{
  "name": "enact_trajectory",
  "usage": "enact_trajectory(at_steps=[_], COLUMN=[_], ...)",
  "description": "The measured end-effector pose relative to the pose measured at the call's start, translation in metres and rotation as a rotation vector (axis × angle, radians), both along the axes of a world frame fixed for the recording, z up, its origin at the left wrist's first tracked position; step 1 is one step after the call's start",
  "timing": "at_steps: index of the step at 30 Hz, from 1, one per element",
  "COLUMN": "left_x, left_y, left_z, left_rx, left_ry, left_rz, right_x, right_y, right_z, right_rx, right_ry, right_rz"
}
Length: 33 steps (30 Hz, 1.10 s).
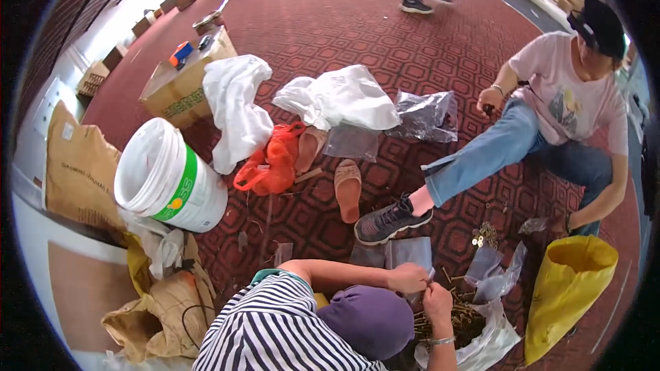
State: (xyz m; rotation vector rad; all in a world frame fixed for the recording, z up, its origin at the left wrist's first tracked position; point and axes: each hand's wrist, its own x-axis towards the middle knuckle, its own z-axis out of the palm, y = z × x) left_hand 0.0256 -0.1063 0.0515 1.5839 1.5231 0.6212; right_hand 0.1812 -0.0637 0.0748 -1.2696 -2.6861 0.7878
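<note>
My left hand [409, 277] reaches across from a striped sleeve, and its closed fingers pinch a small clear plastic bag [414, 296]. Close beside it my right hand [438, 300], with a bracelet at the wrist, is closed at the same bag's edge; the fingertips are too small to make out fully. Under my right hand, a pile of long brass-coloured screws [462, 324] lies in an open white plastic bag [500, 335]. Flat clear bags [408, 253] lie just beyond my hands. A rounded purple cloth shape [371, 323] sits between my forearms.
A co-worker [574, 96] sits at right, one foot stretched toward the middle. Nearby are a yellow sack [572, 282], small metal pieces [487, 235], sandals [348, 189], a red bag [275, 158] and white sacks [347, 96]. A white bucket [199, 196] and a carton [182, 89] stand left.
</note>
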Motion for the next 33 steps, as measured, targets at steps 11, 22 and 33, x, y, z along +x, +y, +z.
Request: enact_trajectory(at_steps=[11,22,33], left_x=[-0.002,-0.065,-0.076], left_y=[-0.034,-0.109,-0.108], left_z=[0.020,-0.098,-0.112], left_rx=[0.170,0.458,0.349], left_ry=[-0.026,0.741,0.679], left_rz=[0.014,0.032,-0.151], right_x=[0.027,0.132,0.101], right_y=[0.017,0.093,0.022], right_z=[-0.015,-0.049,-0.042], right_rx=[0.167,0.063,-0.395], right_ry=[-0.045,-0.051,0.133], right_rz=[-0.089,-0.388,-0.710])
